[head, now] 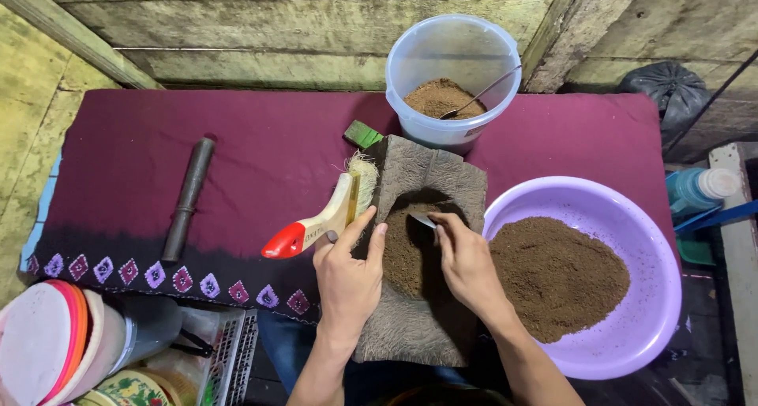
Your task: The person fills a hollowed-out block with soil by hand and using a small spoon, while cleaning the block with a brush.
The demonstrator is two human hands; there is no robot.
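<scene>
Maroon cloth [260, 149] over plank floor [24, 122] — wooden wall [276, 27] behind.

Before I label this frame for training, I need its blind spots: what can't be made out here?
All in the head view:
- Metal tool in the right hand: only the tip shows; fingers hide the rest.
- Wooden mould: its near end is covered by both forearms.
- Left hand: its palm side is hidden against the mould.
- Stacked lids: cut off by the left edge.
- Blue bottle: partly behind a blue bar.
</scene>
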